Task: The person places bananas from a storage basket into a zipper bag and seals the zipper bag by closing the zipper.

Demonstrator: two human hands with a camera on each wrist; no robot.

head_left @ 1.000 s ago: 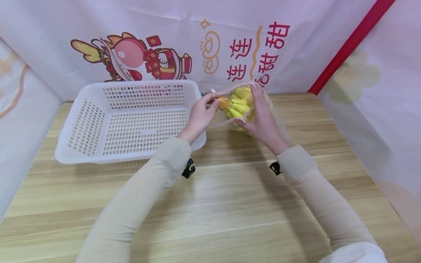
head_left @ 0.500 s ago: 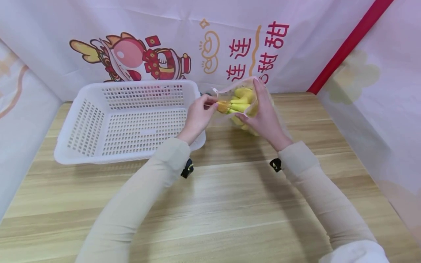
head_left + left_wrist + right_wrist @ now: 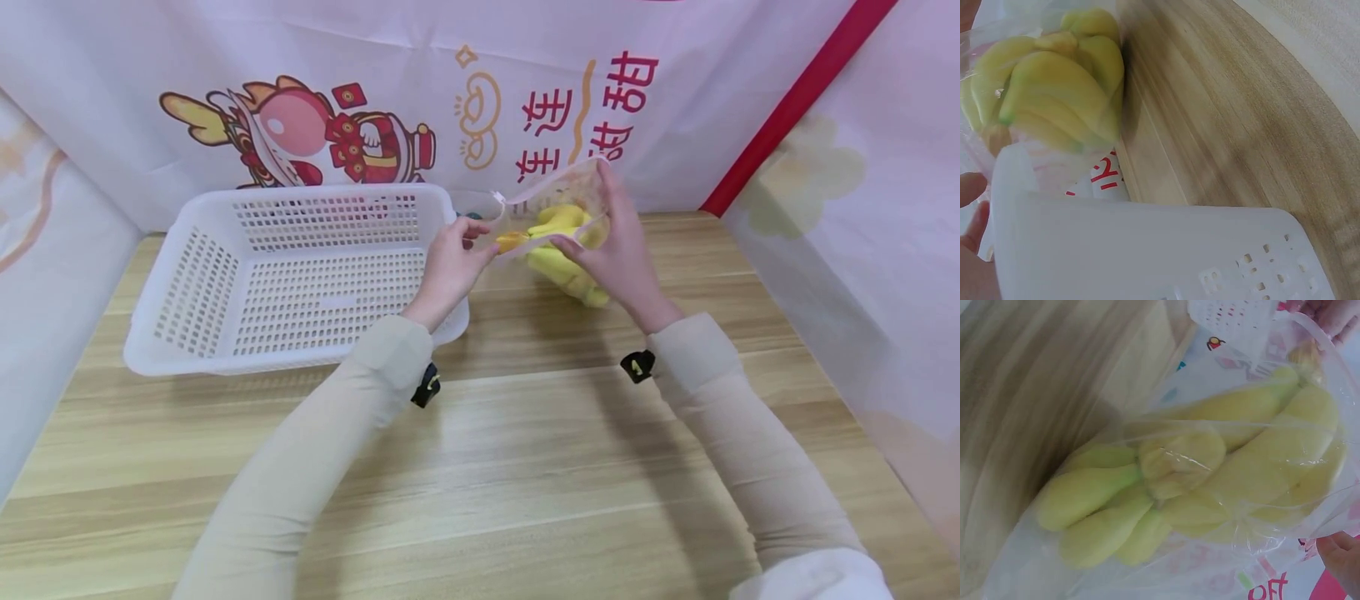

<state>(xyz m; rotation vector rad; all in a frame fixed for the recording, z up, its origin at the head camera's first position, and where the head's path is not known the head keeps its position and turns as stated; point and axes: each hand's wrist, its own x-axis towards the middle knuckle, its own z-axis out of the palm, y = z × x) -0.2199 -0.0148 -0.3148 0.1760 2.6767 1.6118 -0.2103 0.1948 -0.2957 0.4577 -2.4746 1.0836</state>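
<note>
A bunch of yellow bananas (image 3: pixel 561 260) lies half inside a clear plastic bag (image 3: pixel 558 185) just right of the white basket (image 3: pixel 187 267). My left hand (image 3: pixel 471 247) pinches the bunch's brownish stem end (image 3: pixel 512 242) at the bag's mouth. My right hand (image 3: pixel 604 242) grips the bag's rim and holds it up over the fruit. The left wrist view shows the bananas (image 3: pixel 1054 81) behind the film, above the basket's corner (image 3: pixel 1147 250). In the right wrist view the bananas (image 3: pixel 1197 487) fill the bag (image 3: pixel 1254 356), with my right hand's fingertips (image 3: pixel 1341 553) at the lower right.
The perforated basket holds nothing and stands at the back left of the wooden table (image 3: pixel 525 467). A printed white cloth (image 3: pixel 375 100) walls the back and both sides, with a red stripe (image 3: pixel 795 100) at the right corner.
My right hand has lifted the bag's rim up and to the right, so more of the bananas show below it. The left hand has kept its pinch on the stem.
</note>
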